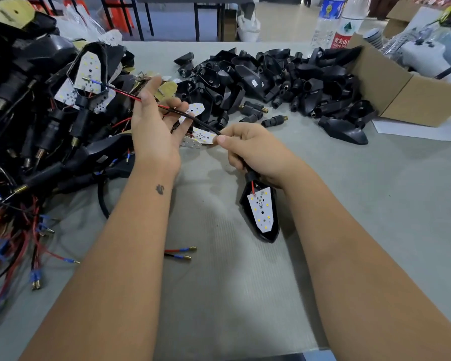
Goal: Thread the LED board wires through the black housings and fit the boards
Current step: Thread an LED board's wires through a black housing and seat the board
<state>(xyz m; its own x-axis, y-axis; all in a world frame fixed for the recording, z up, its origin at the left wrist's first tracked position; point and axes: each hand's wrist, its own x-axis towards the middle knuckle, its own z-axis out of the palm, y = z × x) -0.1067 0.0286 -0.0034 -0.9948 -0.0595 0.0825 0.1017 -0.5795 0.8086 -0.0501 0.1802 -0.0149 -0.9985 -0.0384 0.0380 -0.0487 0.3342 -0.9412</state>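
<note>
Landmark: held black housing (261, 214). Left of it, finished pile (37, 113) crowds the worktop (219, 295) edge. Left hand (154, 131), grip spread, palm up, wire (167, 108) draped over fingers, probably keeping it taut. Right hand (255, 152) above the housing, grip pinching wire at its stem; LED board (262, 209) seated inside. Empty housings (284, 82) beyond; free room lies nearer than housing.
</note>
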